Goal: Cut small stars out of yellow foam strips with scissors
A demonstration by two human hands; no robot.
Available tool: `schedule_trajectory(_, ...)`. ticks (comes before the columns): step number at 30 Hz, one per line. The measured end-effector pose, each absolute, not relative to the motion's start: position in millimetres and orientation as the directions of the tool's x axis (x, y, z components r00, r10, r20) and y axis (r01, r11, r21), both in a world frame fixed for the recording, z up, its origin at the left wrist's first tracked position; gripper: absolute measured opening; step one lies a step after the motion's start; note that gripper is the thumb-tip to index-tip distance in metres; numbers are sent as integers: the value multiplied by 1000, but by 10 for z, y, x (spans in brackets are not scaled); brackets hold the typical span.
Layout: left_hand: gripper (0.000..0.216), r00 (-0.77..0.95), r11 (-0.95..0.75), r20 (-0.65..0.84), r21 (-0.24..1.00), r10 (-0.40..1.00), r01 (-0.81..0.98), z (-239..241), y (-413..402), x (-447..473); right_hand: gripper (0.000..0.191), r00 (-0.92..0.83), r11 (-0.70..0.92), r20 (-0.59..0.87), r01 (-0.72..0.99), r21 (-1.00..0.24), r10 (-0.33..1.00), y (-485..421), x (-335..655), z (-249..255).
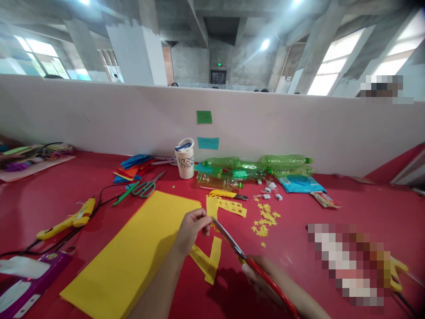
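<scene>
My left hand [192, 228] pinches a small piece of yellow paper [211, 208] above the red table. My right hand [265, 277] grips red-handled scissors [232, 243], whose blades point up-left and meet the paper at my left fingertips. A yellow strip offcut [209, 261] lies under the hands. A large yellow sheet [133, 252] lies to the left. A strip with star-shaped holes [232, 206] and several cut yellow stars [264, 219] lie just beyond the scissors.
A yellow glue gun [68, 219] with a black cord lies at left, grey scissors [146, 188] and a green pen behind the sheet. A white cup [185, 161], green plastic bottles [255, 166] and coloured paper [133, 168] stand along the white partition. A purple box [26, 279] sits at bottom left.
</scene>
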State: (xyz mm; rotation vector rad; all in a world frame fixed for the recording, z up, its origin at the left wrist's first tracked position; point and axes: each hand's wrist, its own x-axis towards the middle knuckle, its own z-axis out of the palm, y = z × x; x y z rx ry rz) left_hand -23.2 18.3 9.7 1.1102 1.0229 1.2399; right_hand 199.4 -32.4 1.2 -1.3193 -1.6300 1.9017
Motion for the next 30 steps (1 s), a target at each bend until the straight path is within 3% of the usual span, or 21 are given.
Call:
schedule_trajectory(9, 17, 35, -6, 13, 983, 999, -183, 50, 178, -202, 42, -542, -299, -437, 326, -897, 718, -321, 1984, 164)
schedule_trajectory(20, 21, 57, 18, -3, 965, 998, -263, 48, 144, -133, 38, -574, -222, -344, 274, -936, 743, -330, 1998, -75)
schedule_trajectory(30, 19, 40, 58, -49, 960, 998, -275, 63, 133, -77, 38, -610, -240, -340, 243, -940, 716, -350, 1949, 263)
